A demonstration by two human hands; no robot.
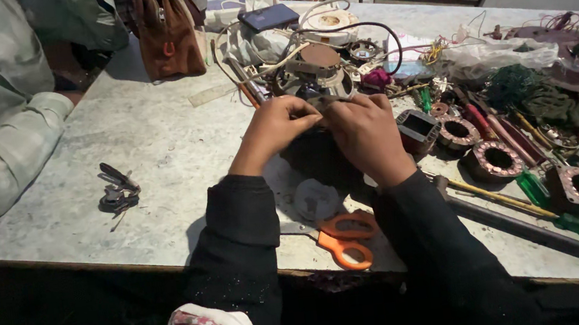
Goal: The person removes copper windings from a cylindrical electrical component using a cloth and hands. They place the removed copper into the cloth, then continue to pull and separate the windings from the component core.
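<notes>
My left hand (273, 128) and my right hand (367, 133) meet over a small electric motor assembly (314, 74) at the middle of the marble table (160, 162). Both hands' fingers pinch a part at the motor's near edge; what lies under them is hidden. Black and white wires loop away from the motor toward the back. Both my sleeves are black.
Orange-handled scissors (344, 239) lie by the front edge between my arms. Keys (118, 191) sit at left. Copper-wound stators (494, 160), green screwdrivers (575, 222) and a dark rod (518, 226) crowd the right side. Another person's sleeve (1, 142) rests at left; a brown bag (166, 32) stands behind.
</notes>
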